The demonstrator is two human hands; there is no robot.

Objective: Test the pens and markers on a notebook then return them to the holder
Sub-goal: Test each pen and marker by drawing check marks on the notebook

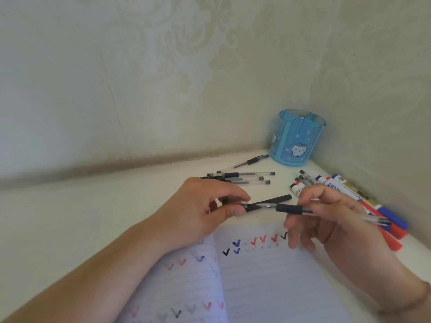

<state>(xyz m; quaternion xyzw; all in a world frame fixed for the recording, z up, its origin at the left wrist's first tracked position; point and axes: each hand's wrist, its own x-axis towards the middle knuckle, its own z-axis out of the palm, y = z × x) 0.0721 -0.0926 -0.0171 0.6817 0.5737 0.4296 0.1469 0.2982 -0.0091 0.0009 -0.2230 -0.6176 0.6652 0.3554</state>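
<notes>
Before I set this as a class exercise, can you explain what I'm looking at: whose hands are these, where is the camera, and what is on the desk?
There is no machine: a person wears one camera on the head, looking down at both hands. The right hand holds a clear pen; the left hand pinches its cap. Below lies an open notebook with red, blue and black ticks. Behind are loose pens, markers and a blue holder in the corner.
</notes>
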